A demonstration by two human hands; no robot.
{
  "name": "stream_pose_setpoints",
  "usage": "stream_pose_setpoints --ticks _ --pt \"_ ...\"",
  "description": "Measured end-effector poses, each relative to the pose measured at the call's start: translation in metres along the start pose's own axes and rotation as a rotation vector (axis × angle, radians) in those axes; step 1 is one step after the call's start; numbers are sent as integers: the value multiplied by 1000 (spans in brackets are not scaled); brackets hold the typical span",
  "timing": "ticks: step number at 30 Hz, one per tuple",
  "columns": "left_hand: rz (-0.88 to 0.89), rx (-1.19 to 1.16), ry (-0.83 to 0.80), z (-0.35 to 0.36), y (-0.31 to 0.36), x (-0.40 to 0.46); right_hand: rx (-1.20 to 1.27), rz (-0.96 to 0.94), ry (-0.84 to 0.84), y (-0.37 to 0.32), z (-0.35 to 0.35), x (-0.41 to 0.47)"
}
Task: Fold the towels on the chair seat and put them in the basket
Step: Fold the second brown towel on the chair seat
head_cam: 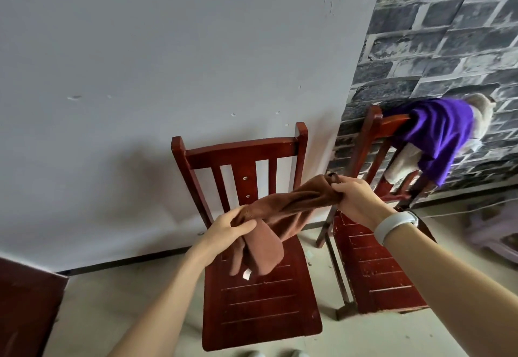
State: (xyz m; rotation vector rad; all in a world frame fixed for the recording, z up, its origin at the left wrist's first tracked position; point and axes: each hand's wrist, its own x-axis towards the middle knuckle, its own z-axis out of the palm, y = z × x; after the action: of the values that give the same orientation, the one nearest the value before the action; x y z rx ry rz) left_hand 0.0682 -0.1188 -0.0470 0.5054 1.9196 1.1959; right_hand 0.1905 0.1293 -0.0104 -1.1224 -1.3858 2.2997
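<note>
A brown towel (283, 208) hangs bunched in the air above the seat of a red-brown wooden chair (260, 300). My left hand (227, 229) grips its lower left part, where loose ends with a small white tag dangle toward the seat. My right hand (354, 198), a white band on its wrist, grips the towel's upper right end, level with the chair's backrest. The towel is stretched and twisted between both hands. No basket is in view.
A second wooden chair (375, 267) stands to the right against a brick-pattern wall, with a purple cloth (440, 135) and pale cloths draped over its back. Dark red furniture (25, 306) sits at the lower left. A plain white wall is behind the chairs.
</note>
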Motion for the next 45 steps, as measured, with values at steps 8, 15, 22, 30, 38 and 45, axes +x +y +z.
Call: stream_pose_setpoints --ticks 8,15,22,30,38,45 --pt "31 109 631 13 -5 1 -342 -225 74 1 14 -4" --pt "-62 140 664 10 -5 5 -514 -409 104 -5 24 -8" --pt "-5 120 742 -1 -4 5 -722 -463 228 -3 24 -5" --pt "-95 216 457 -13 -19 8 -695 -278 57 3 13 -5" --pt "-256 -869 281 -6 -31 3 -640 -484 189 5 -1 -3" --pt "-639 -931 30 -7 -41 -3 -585 -588 294 6 -11 -4"
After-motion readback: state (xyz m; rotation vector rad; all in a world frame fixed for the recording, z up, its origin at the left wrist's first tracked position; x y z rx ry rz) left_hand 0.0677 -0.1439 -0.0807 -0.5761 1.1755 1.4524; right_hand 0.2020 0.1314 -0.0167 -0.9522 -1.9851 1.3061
